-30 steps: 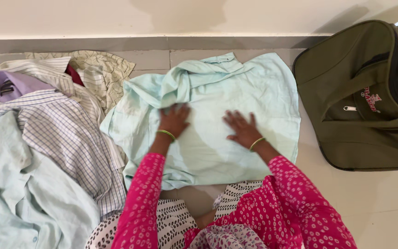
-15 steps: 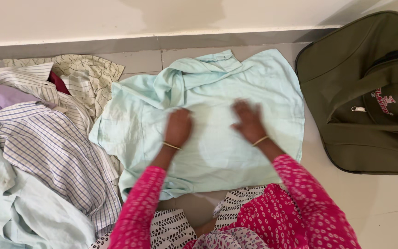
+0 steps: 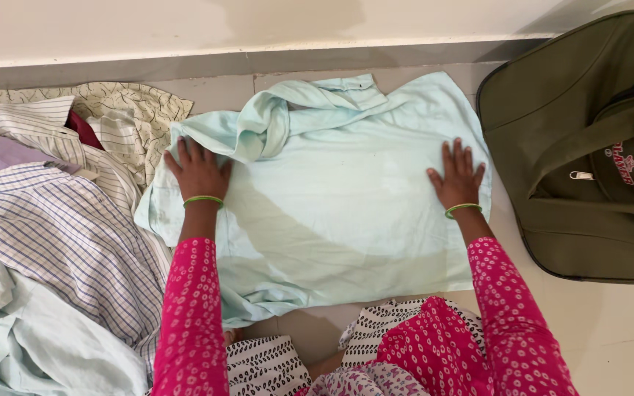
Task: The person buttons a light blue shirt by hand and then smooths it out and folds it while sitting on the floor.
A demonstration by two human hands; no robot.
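Left grip: the left hand (image 3: 199,172) lies palm down, fingers spread apart and clamped on nothing, pressed flat on the shirt's edge at 9 o'clock, a green bangle (image 3: 203,199) at the wrist.
Right grip: the right hand (image 3: 456,176) likewise lies flat and spread, holding nothing, on the cloth's 3 o'clock edge, with a second green bangle (image 3: 463,210).
Shirt: a pale mint shirt (image 3: 332,205) is spread on the floor (image 3: 618,330) directly ahead of the person, between the two palms; its collar and a bunched sleeve (image 3: 266,125) are heaped at 11 to 12 o'clock, towards the wall.
Handling: judged light, thin and limp; it holds no shape of its own, wrinkles readily and will likely slide on smooth tile. Nothing about it looks fragile.
Where to take hold: probably best pinched at the side hems or shoulder seams, under the two palms, so the panel lifts evenly; the heaped sleeve would need gathering separately.
Left of scene: a pile of shirts (image 3: 60,235), checked, striped and lilac, lies at 9 o'clock, just beside the mint cloth.
Right of scene: an olive duffel bag (image 3: 574,176) sits at 3 o'clock, near the shirt's edge.
Foreground: pink dotted sleeves (image 3: 508,315).
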